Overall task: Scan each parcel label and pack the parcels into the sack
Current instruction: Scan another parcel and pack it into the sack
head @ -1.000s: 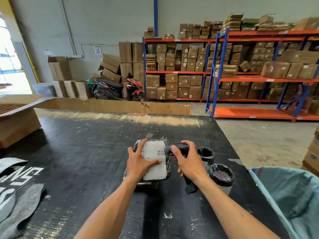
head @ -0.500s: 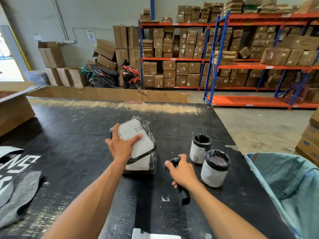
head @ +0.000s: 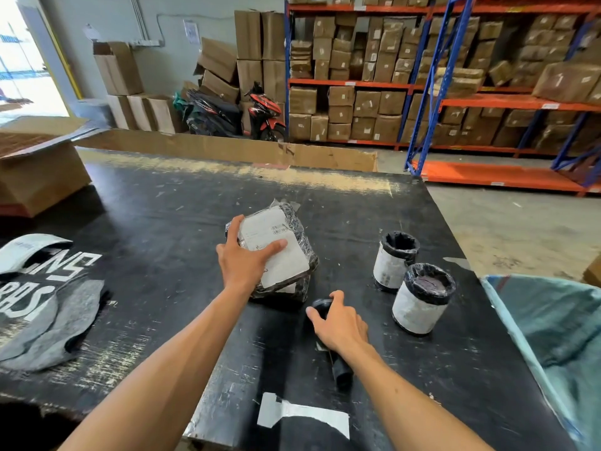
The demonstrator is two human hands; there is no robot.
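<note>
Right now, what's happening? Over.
Left hand holds wrapped parcel. Right hand on scanner, lying on table. Sack open, two cylinder parcels beside it.

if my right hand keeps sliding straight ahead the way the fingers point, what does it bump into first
Probably the wrapped parcel under your left hand. Your right hand, on the scanner, points up and left toward its near edge, though depth is unclear.

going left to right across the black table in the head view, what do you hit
grey sack pieces → left hand on the wrapped parcel → right hand on the scanner → two wrapped cylinder parcels → teal sack
</note>
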